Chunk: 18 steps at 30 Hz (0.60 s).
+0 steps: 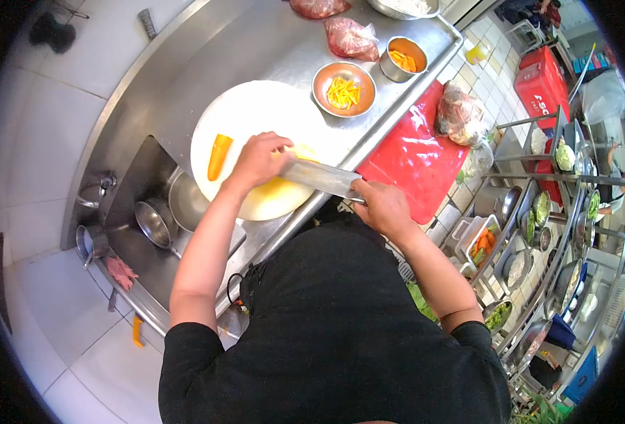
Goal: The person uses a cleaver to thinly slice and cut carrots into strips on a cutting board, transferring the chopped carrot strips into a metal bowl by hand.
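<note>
A round white cutting board (256,106) lies on the steel counter. My right hand (383,207) is wrapped around the handle of a cleaver (319,177), whose broad blade reaches left across the board's near edge. Against the blade's far end, my left hand (261,161) has its fingers curled down on orange carrot pieces (302,151), mostly hidden by hand and blade. A longer carrot chunk (219,157) rests on the board to the left. Orange juice stains the board under the blade.
Beyond the board stand a bowl of carrot strips (344,93), a metal pot with orange pieces (404,58) and bagged meat (351,38). At left is a sink (125,212) with pans. To the right are a red sheet (411,162) and racks of vegetable bowls (517,272).
</note>
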Each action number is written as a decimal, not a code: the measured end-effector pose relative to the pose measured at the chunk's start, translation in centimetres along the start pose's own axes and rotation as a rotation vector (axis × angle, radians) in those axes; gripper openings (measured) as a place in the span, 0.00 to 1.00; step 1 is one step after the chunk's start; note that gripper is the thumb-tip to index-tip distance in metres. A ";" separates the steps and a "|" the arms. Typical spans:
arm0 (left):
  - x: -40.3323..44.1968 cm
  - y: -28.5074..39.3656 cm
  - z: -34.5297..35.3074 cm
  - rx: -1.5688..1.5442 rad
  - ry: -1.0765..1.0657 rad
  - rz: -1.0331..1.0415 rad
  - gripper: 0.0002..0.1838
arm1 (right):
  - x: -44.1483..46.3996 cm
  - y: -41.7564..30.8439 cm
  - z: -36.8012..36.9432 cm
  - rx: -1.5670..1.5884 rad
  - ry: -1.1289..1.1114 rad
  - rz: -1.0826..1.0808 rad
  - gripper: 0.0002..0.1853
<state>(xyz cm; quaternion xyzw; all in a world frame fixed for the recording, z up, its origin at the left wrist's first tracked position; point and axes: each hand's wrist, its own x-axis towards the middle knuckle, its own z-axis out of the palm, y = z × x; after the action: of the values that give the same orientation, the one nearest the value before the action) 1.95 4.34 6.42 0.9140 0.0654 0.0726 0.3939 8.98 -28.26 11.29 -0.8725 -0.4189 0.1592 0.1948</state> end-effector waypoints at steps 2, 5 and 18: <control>0.7 0.8 1.1 0.016 -0.142 0.018 0.10 | 0.4 -0.1 0.0 -0.013 0.015 -0.049 0.16; 1.5 -0.1 3.2 0.077 -0.227 0.047 0.10 | 0.5 -0.5 -0.6 -0.040 0.006 -0.097 0.17; 1.5 -0.2 2.3 0.284 -0.397 0.193 0.12 | -4.8 1.2 -6.1 0.052 -0.187 0.051 0.15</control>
<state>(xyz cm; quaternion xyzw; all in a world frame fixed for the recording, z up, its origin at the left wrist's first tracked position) 3.87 3.08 4.84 0.9585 -0.0910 -0.0809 0.2579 9.58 -34.04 16.61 -0.8588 -0.4089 0.2556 0.1732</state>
